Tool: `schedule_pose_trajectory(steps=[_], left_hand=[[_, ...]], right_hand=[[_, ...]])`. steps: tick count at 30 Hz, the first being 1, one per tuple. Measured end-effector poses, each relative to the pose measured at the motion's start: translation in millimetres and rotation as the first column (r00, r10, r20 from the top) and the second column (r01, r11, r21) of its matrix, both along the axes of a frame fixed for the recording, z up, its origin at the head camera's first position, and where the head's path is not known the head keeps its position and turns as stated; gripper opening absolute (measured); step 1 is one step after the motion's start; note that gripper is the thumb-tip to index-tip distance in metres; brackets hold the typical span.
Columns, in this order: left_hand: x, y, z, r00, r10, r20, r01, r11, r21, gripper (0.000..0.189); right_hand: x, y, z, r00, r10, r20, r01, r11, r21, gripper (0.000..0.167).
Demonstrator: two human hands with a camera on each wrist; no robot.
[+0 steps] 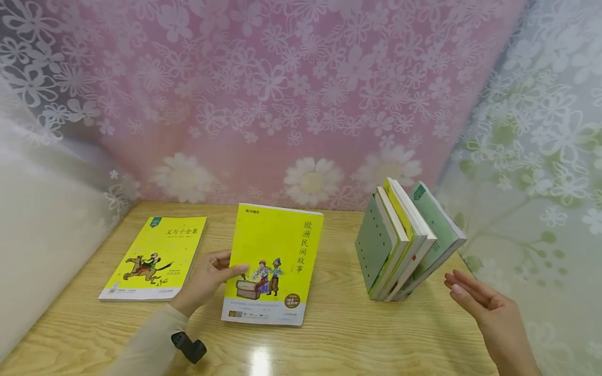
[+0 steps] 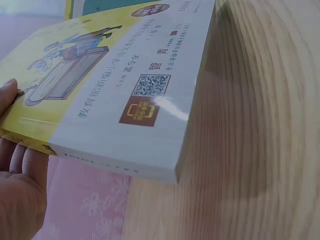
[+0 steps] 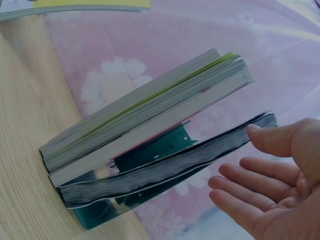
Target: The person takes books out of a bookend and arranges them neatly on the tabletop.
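My left hand (image 1: 207,279) grips a yellow paperback (image 1: 277,235) by its left side, thumb on the front cover and fingers behind. The book is tilted upright, facing me, its lower edge raised off the wood in the left wrist view. My right hand (image 1: 494,313) is open and holds nothing, palm toward a row of standing books (image 1: 402,224). A pale green book (image 1: 435,219) leans outward at the row's right end, its page edges (image 3: 200,152) close to my right thumb. A green panel with small holes (image 1: 373,245) stands at the row's left end.
Another yellow book (image 1: 155,256) lies flat at the left of the wooden table (image 1: 329,344). A pink flowered cloth (image 1: 291,104) hangs behind the table, with a pale flowered cloth (image 1: 555,209) along the right. A black clip (image 1: 189,347) sits at my left sleeve.
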State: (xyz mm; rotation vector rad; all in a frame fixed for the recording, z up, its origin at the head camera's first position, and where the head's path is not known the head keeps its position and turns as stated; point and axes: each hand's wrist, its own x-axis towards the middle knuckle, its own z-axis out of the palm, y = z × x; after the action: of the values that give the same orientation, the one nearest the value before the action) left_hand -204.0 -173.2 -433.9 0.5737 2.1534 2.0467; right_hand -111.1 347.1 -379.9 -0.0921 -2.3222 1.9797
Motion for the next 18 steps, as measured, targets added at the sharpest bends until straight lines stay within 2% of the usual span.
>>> schedule_pose_trajectory(steps=[4,7,9,10,13,14,17,18], left_hand=[[2.8,-20.6,2.5,0.999,0.054,0.005,-0.054,0.998,-0.019,0.039],[6.9,-36.2,6.1,0.993,0.12,0.01,-0.119,0.991,-0.067,0.04],[10.0,-46.4,8.5,0.986,0.168,0.013,-0.166,0.982,-0.09,0.025],[11.8,-51.6,9.6,0.981,0.192,0.015,-0.19,0.977,-0.096,0.023],[16.7,-66.8,12.6,0.968,0.248,0.03,-0.245,0.967,-0.067,0.049],[18.1,-71.9,14.0,0.965,0.259,0.043,-0.256,0.965,-0.048,0.049],[20.5,-88.3,19.1,0.966,0.244,0.083,-0.247,0.969,0.028,0.016],[20.9,-93.9,21.3,0.966,0.241,0.096,-0.246,0.968,0.046,0.012]], right_hand=[[-4.0,-2.2,0.6,0.999,-0.03,-0.012,0.029,0.998,-0.055,0.052],[-8.5,-6.3,-0.3,0.998,-0.038,-0.054,0.031,0.992,-0.123,0.049],[-11.5,-9.8,-1.3,0.995,-0.035,-0.091,0.019,0.986,-0.165,0.048],[-13.2,-11.9,-1.7,0.994,-0.033,-0.103,0.014,0.983,-0.184,0.048],[-17.5,-18.5,-3.3,0.992,-0.041,-0.119,0.017,0.98,-0.196,0.051],[-18.8,-20.4,-3.4,0.992,-0.051,-0.115,0.028,0.981,-0.192,0.054],[-21.7,-24.7,-3.0,0.99,-0.104,-0.093,0.086,0.98,-0.179,0.06],[-22.6,-25.6,-2.6,0.988,-0.126,-0.085,0.109,0.978,-0.176,0.061]])
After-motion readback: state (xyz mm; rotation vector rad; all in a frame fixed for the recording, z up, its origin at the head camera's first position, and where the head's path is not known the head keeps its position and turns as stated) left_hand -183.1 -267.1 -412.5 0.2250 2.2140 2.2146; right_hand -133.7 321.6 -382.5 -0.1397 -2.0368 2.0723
